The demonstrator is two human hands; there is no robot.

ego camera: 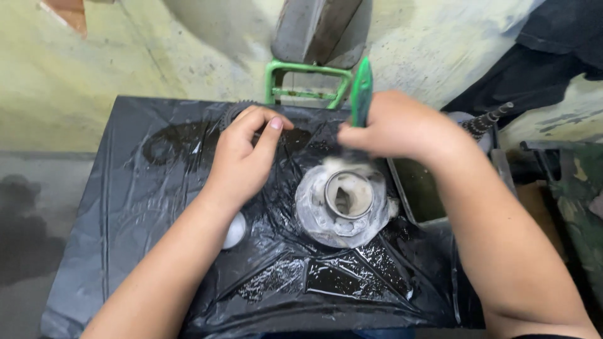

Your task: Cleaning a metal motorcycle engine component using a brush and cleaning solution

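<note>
Two bare hands work over one black plastic sheet point(157, 207) spread across a low surface. One right hand point(392, 129) is closed around one green-handled brush point(362, 91), whose handle sticks up above the knuckles while its blurred bristle end sits just below the fingers. Directly beneath that hand lies one round grey metal part point(344, 204) with a raised central ring and an open hollow in the middle, wet and pale with foam. One left hand point(242, 157), just to the left of the right one, is curled with thumb and fingers pinched on one dark toothed gear point(235, 113), only a short arc of which shows above the knuckles. One small white round piece point(235, 230) peeks out from under the left wrist. One dark rectangular tray point(418, 188) sits under the right forearm, and one threaded shaft point(490, 119) lies beyond that forearm. One green metal frame point(308, 81) stands beyond both hands.
</note>
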